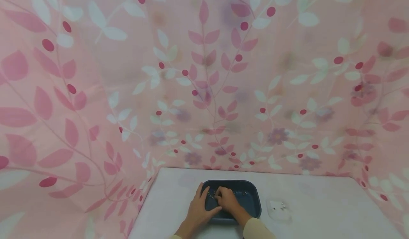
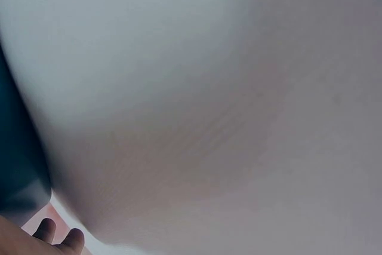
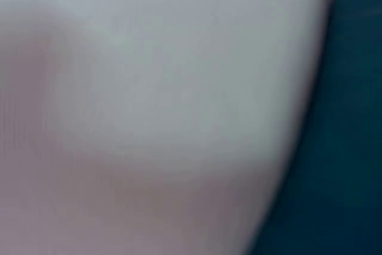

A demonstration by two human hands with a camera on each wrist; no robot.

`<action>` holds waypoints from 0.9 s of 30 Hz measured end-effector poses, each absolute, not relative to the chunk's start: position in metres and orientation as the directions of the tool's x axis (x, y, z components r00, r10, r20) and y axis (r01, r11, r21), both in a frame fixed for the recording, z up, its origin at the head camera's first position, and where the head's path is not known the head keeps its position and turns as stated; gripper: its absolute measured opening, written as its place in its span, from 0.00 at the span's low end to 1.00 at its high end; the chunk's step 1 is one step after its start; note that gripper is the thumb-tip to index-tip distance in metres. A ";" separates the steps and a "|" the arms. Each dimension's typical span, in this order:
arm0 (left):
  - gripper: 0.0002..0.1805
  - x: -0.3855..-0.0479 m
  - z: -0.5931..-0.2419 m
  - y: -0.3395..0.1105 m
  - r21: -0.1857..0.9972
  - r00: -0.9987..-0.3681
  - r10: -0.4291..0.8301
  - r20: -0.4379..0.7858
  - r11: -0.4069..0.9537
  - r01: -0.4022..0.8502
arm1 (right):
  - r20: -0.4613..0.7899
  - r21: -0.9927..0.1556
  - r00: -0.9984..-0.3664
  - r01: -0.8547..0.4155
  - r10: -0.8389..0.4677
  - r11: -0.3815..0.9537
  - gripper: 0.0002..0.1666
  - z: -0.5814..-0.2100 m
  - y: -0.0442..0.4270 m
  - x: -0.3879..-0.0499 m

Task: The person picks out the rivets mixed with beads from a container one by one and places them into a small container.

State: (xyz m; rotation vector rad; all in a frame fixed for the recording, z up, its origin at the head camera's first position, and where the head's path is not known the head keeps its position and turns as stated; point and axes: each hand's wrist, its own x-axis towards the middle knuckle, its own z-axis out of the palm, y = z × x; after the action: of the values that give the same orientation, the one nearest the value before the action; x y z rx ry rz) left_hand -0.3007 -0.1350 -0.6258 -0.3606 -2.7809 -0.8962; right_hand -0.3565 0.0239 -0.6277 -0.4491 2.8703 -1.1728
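A dark blue tray (image 1: 250, 203) stands on the white table, with small shiny pieces (image 1: 211, 195) lying in its back left part. The left hand (image 1: 198, 208) rests at the tray's left side, fingers and thumb spread around that edge. Over the middle of the tray is the right hand (image 1: 228, 200), its fingers bent down beside the small pieces; whether they pinch one cannot be made out. In the left wrist view, fingers of the left hand (image 2: 45, 240) show beside the tray wall (image 2: 21, 147). The right wrist view shows the tray's side (image 3: 340, 123).
Right of the tray, a small clear container (image 1: 278, 211) holds several tiny pieces. The white table (image 1: 332, 203) is bordered by pink leaf-patterned cloth (image 1: 217, 90) behind and at both sides.
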 end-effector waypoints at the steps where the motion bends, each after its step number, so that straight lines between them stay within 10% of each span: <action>1: 0.53 -0.300 -0.625 -0.136 0.545 -0.950 0.169 0.261 0.787 0.290 | 0.099 -0.686 -0.957 -0.264 -0.272 0.678 0.05 -0.626 0.023 -0.357; 27: 0.51 -0.300 -0.624 -0.135 0.567 -0.969 0.161 0.185 0.788 0.239 | 0.268 -0.538 -0.918 -0.394 -0.292 0.745 0.04 -0.596 0.077 -0.359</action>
State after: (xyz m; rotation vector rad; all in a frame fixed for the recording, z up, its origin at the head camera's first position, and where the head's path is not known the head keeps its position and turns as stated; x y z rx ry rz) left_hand -0.3002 -0.1354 -0.6241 -0.3207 -2.8497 -0.9288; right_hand -0.3587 0.0769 -0.5960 -0.6122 3.0894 -1.0143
